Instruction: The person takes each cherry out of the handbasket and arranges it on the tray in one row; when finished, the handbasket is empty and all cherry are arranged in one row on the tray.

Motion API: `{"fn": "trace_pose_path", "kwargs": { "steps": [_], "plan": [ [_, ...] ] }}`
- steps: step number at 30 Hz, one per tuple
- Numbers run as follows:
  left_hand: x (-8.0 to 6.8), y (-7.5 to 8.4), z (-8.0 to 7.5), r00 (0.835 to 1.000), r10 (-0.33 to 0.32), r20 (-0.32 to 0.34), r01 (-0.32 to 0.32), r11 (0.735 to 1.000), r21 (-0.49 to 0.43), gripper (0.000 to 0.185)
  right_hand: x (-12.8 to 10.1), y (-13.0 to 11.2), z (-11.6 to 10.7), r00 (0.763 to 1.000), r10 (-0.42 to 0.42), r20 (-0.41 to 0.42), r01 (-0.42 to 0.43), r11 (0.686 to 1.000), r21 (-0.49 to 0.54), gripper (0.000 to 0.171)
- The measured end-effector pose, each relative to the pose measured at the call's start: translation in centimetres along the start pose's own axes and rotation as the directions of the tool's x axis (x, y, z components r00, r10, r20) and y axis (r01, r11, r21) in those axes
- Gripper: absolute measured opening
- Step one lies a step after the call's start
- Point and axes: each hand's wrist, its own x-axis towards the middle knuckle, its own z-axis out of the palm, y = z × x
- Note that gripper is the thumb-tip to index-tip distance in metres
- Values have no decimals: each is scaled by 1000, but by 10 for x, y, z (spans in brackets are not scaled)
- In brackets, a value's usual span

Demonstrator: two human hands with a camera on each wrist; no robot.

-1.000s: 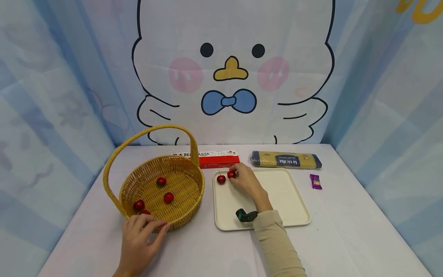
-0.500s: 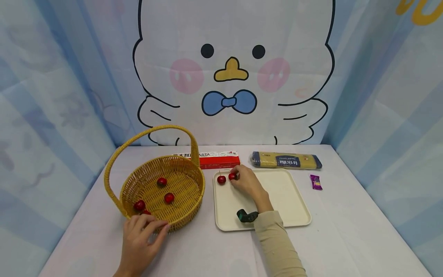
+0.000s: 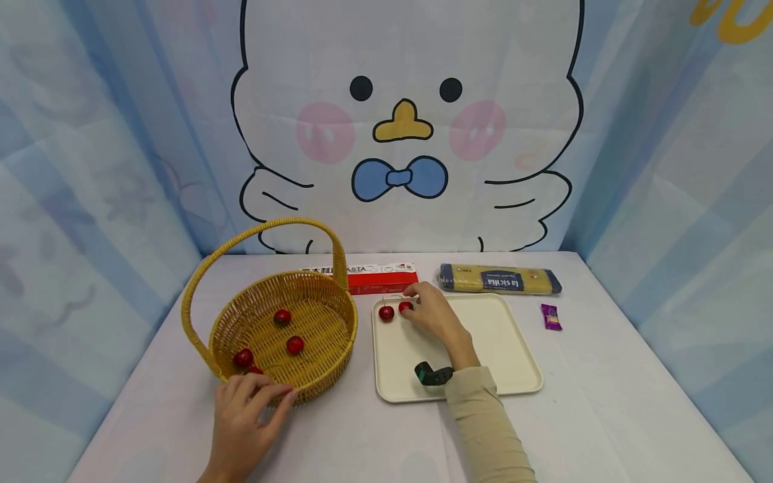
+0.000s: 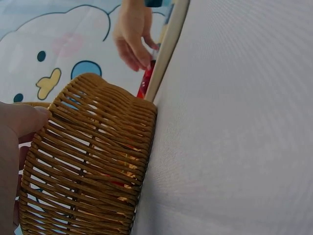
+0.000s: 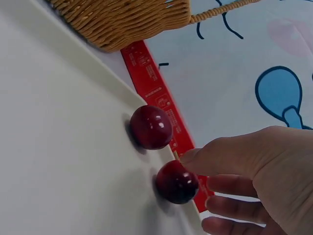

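Note:
My left hand point(image 3: 244, 424) pinches the near rim of a yellow wicker basket point(image 3: 329, 377), thumb on one side of the rim and fingers on the other. Several dark red cherries lie in the basket, one of them a cherry point(image 3: 294, 345) near its middle. My right hand point(image 3: 436, 316) is over the far left corner of a cream tray point(image 3: 507, 376). Just beside its thumb and fingers sits a cherry point(image 5: 177, 182) on the tray, the fingers apart from it and the thumb tip very close. A second cherry point(image 5: 151, 127) stands to its left, stem up in the head view.
Behind the tray lie a red and white pasta box point(image 3: 383, 278) and a yellow pasta packet point(image 3: 498, 279). A small purple wrapped sweet point(image 3: 551, 316) is right of the tray. The basket's tall handle point(image 3: 266, 228) arches upward. A printed curtain surrounds the table.
My right hand has let go of the cherry, its fingers parting and lifting slightly away from it. The cherry stays beside the other one on the tray. My left hand keeps its place.

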Motion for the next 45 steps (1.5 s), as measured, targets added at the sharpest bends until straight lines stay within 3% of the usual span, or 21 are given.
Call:
{"fn": "trace_pose_path", "kwargs": {
  "steps": [9,21,37,45],
  "plan": [
    [1,1,-1,1000,-1,3,1,1000,9,60,-5,-19,-11,998,-63,-12,63,998,-24,38],
    [1,-1,0,1000,-5,-2,5,1000,-9,58,-12,-69,-15,986,-166,9,166,986,-2,40],
    [0,1,1,1000,-13,4,13,1000,-3,58,-10,-119,17,942,-302,143,300,953,39,41],
    [1,0,0,1000,0,1,0,1000,0,57,-5,-131,40,911,-362,199,374,927,-21,42]
  ]
}}
